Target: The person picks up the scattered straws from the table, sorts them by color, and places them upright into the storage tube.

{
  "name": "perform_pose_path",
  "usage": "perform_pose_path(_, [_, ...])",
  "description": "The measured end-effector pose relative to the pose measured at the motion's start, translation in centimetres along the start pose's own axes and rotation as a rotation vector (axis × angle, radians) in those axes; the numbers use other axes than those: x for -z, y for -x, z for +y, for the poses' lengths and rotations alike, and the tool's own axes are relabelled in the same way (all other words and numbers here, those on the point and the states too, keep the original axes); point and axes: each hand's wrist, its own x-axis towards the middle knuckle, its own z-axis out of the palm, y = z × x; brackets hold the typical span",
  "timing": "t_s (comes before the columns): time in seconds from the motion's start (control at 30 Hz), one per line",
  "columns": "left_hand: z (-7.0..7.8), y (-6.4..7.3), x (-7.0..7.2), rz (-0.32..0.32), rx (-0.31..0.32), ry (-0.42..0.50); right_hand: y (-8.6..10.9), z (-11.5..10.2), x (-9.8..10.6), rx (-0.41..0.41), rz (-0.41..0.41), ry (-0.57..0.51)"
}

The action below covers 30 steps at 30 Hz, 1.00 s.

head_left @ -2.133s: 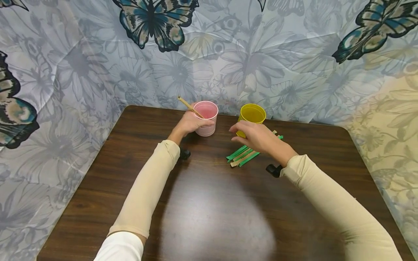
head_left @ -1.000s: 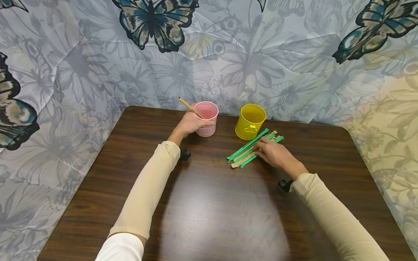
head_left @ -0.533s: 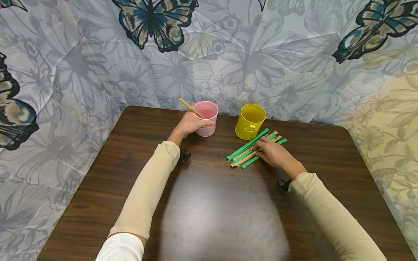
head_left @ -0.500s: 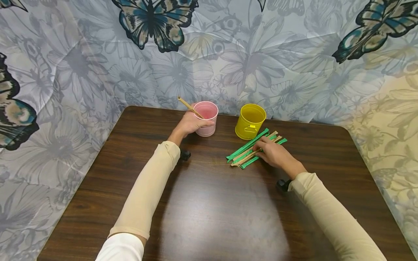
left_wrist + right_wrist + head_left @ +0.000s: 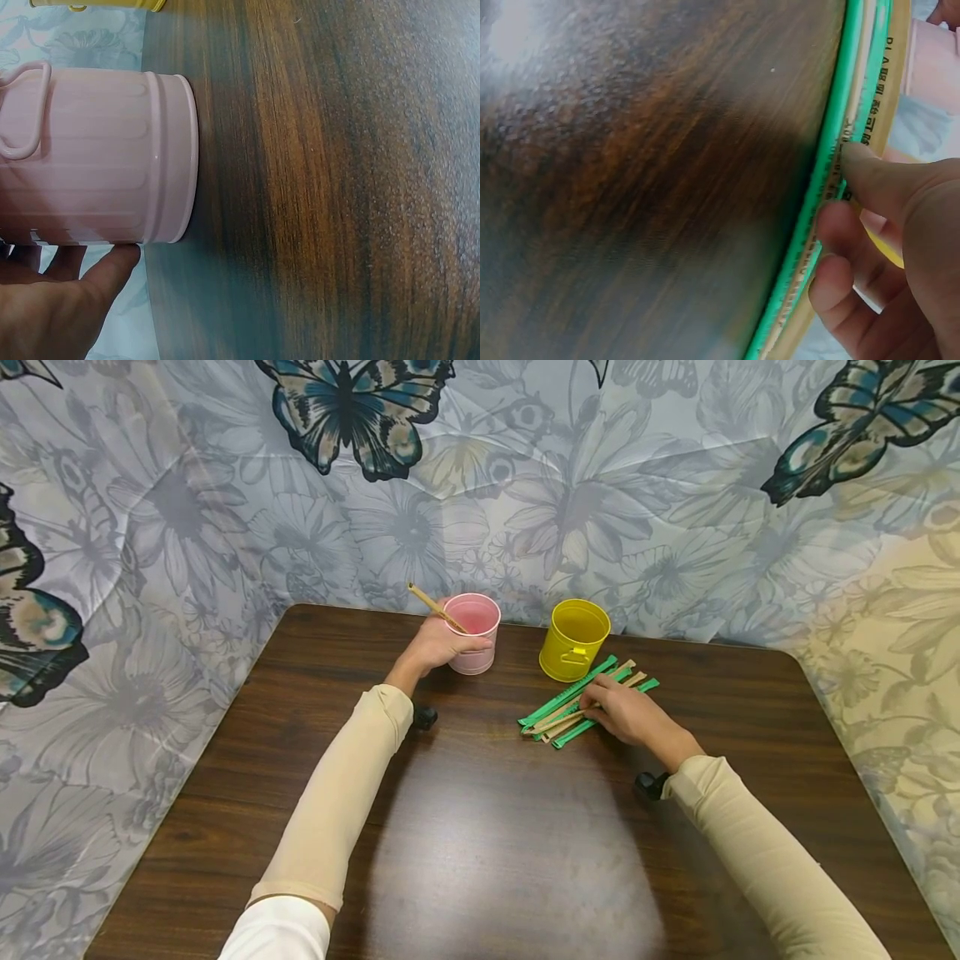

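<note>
My left hand [image 5: 438, 643] grips a small pink bucket [image 5: 474, 652] near the table's back edge, thumb across its front. A tan straw [image 5: 431, 603] leans out over the bucket's rim, to the left. In the left wrist view the bucket [image 5: 90, 157] lies sideways in the picture, its wire handle showing. My right hand [image 5: 626, 710] is over a row of green and tan paper-wrapped straws [image 5: 562, 697], its thumb and fingertips pinching a tan straw [image 5: 557, 723] that lies askew across the others. Printed characters show on a tan straw [image 5: 892, 75] in the right wrist view.
A yellow bucket [image 5: 573, 643] with a small handle stands right of the pink one, just behind the straws. The brown wooden table [image 5: 300, 760] meets a patterned fabric backdrop [image 5: 525, 502] at its back edge.
My right hand has come down from in front of the yellow bucket to the straws. A tan straw there has swung its near end leftward across the others. The left hand keeps still.
</note>
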Motion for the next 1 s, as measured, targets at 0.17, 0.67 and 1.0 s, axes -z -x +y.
perform_pose_path(0.17, [0.1,-0.1,0.0,-0.002,-0.001,-0.002,0.0,-0.5,0.7,0.031,0.065,-0.012])
perform_pose_path(0.67, [-0.1,0.1,-0.1,0.008,-0.002,-0.014,-1.3,-2.9,2.4,0.104,0.227,-0.131])
perform_pose_path(1.0, [-0.1,-0.1,0.1,-0.001,-0.006,-0.013,-3.1,-6.1,4.7,0.239,0.33,-0.206])
